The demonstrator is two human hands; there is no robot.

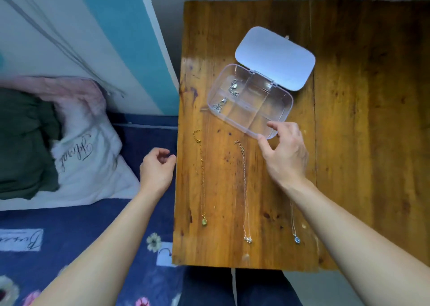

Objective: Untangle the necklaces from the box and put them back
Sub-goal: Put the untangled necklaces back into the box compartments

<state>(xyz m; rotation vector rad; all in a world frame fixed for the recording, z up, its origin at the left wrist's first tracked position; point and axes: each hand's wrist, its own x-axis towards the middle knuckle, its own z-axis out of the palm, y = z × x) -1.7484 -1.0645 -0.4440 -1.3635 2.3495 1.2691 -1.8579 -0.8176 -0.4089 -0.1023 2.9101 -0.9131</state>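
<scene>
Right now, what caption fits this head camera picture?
Right hand touches open clear box; three necklaces lie straight on wooden table.

Clear box (250, 100) with pale lilac lid (274, 57), brown wooden table (349, 142), navy floral bedsheet (81, 235), gold necklace (202, 177)

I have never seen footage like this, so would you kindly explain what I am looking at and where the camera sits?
There is no machine here: a person wears one wide-angle camera on the head, looking down at two bare hands. On the brown wooden table lies a clear plastic compartment box with its pale lid swung open. Two silver chains sit in its left compartments. Three necklaces lie stretched out on the wood: a gold necklace with a green pendant, a thin necklace with a clear cluster pendant and a necklace with a blue pendant, partly hidden by the right forearm. The right hand touches the box's near edge. The left hand hovers empty, over the blue bedding.
</scene>
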